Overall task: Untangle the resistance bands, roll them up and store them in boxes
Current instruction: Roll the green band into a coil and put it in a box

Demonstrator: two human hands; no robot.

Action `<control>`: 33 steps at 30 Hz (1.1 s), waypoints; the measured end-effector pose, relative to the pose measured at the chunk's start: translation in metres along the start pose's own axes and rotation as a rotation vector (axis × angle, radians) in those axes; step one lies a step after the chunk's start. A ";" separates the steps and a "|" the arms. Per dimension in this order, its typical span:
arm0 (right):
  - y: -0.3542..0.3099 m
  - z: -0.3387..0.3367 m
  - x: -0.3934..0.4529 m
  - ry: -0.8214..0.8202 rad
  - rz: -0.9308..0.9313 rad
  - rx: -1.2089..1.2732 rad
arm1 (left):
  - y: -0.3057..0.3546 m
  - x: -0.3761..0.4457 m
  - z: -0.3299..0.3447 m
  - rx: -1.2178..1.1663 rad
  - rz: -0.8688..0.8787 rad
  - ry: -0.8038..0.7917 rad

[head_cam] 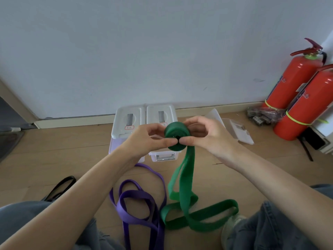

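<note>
Above two lidded boxes (144, 116), left hand (144, 139) and right hand (207, 134) pinch the half-rolled green band (177, 136).

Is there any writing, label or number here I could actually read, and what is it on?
Nothing can be read clearly.
Left box: small red-framed sticker on the lid, characters too small and blurred.
Right box: similar sticker, mostly hidden behind the rolled green band.
Rear fire extinguisher: label with red characters, blurred.
Front fire extinguisher: label with red characters, blurred.
Bands: no print visible.
</note>
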State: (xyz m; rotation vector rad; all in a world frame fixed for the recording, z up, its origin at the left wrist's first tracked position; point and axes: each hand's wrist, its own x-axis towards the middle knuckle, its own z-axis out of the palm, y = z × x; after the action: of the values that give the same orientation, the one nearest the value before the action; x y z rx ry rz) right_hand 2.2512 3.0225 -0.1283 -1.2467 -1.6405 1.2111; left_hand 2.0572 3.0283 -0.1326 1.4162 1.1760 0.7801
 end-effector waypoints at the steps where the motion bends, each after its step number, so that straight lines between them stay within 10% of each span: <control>1: -0.001 0.000 -0.001 -0.032 -0.017 -0.110 | 0.000 0.000 -0.001 0.113 -0.011 -0.045; 7: -0.002 0.005 -0.002 -0.213 -0.129 -0.647 | -0.010 0.001 0.011 0.599 0.087 -0.117; 19: 0.001 0.011 -0.011 0.127 -0.100 0.146 | 0.009 -0.001 0.000 -0.372 0.016 0.032; 26: 0.003 0.015 -0.014 0.122 -0.079 0.290 | 0.004 -0.001 0.013 -0.465 0.030 0.069; 33: -0.011 -0.011 -0.008 -0.073 -0.307 -0.462 | 0.005 0.000 -0.005 0.104 0.012 -0.065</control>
State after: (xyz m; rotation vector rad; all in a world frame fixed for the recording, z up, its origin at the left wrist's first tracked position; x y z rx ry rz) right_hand 2.2601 3.0168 -0.1149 -1.1642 -2.1548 0.7183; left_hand 2.0541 3.0304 -0.1268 1.5242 1.1729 0.6843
